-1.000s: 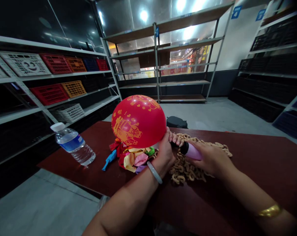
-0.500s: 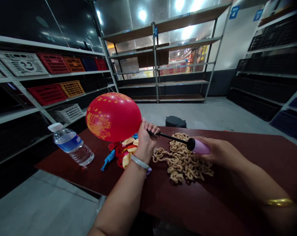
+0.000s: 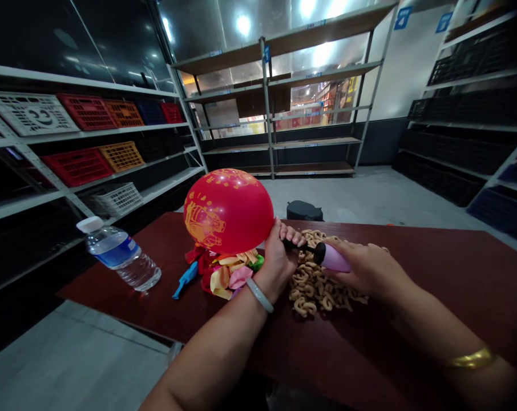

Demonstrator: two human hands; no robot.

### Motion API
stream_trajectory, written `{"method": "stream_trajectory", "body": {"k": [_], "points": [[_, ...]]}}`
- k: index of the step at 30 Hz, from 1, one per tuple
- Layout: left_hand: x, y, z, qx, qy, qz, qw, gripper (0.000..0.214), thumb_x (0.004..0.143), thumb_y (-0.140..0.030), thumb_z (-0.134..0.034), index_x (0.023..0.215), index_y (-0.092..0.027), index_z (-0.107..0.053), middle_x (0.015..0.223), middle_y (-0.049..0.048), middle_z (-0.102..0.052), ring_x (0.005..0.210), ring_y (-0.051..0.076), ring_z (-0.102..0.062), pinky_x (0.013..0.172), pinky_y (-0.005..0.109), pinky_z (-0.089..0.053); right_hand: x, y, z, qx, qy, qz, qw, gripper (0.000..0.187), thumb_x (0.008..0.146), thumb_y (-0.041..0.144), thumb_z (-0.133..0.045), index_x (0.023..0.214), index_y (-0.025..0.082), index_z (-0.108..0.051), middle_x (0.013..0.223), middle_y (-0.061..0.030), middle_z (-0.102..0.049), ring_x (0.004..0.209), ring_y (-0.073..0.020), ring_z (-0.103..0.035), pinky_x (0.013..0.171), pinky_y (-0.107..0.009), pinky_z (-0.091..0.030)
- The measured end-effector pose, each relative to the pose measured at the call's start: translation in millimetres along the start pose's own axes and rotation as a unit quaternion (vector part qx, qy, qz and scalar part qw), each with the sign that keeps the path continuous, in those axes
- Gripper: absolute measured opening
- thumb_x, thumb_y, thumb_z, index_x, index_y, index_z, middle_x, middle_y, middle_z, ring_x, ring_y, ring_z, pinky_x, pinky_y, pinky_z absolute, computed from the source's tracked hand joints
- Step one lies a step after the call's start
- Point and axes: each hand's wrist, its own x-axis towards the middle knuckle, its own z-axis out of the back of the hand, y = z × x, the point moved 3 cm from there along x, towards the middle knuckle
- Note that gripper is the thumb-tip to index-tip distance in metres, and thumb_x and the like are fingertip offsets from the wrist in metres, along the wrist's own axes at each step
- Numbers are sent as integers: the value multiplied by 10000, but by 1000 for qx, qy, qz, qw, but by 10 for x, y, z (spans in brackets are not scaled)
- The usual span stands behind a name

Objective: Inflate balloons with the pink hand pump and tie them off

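Note:
A red balloon (image 3: 228, 210) with yellow print is inflated above the dark red table (image 3: 412, 319). My left hand (image 3: 279, 257) is closed around the balloon's neck and the black tip of a hand pump. My right hand (image 3: 361, 268) grips the pump's pink barrel (image 3: 333, 258), pushed close to the left hand. Under both hands lies a pile of tan chain-like rings (image 3: 316, 279). A heap of flat coloured balloons (image 3: 228, 271) sits under the red balloon.
A water bottle (image 3: 117, 254) lies tilted at the table's left, with a blue piece (image 3: 184, 279) beside the balloon heap. A black object (image 3: 303, 211) sits at the far edge. Shelving with coloured crates (image 3: 83, 131) lines the left wall; more racks stand behind and right.
The pump was drawn out half a second ago, with the balloon swung left; now my right hand has pushed the barrel back in and the balloon is back to the right.

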Motion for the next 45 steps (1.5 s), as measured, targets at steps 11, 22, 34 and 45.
{"method": "stream_trajectory", "body": {"k": [11, 22, 34, 45], "points": [[-84, 104, -5, 69, -11, -30, 997, 469, 926, -397, -524, 537, -180, -378, 592, -2, -473, 611, 125, -495, 706, 262, -435, 6, 76, 99, -26, 4, 16, 1000, 670, 880, 517, -511, 1496, 341, -316, 1153, -46, -691, 803, -258, -694, 604, -388, -511], [-46, 134, 68, 96, -25, -2, 995, 458, 917, -398, -522, 531, -177, -410, 639, 7, -479, 647, 125, -506, 696, 246, -437, -2, 158, 184, -12, 7, 63, 998, 559, 851, 313, -543, 1399, 378, -454, 1245, -70, -601, 890, -238, -666, 615, -331, -493], [106, -166, 196, 108, -91, -18, 990, 311, 960, -306, -453, 740, -149, -608, 878, 49, -683, 733, 116, -617, 710, 243, -458, -83, -827, 122, -21, 47, -126, 991, 555, 847, 408, -534, 1394, 352, -454, 1191, -99, -626, 821, -277, -669, 616, -376, -455], [2, -3, 77, 157, 10, 67, 985, 435, 870, -450, -601, 591, -176, -411, 642, 5, -545, 610, 108, -541, 625, 218, -429, -570, -2056, -294, 1, 6, -222, 975, 358, 666, 362, -717, 987, 208, -759, 637, -146, -667, 443, -211, -572, 460, -345, -357]]}}
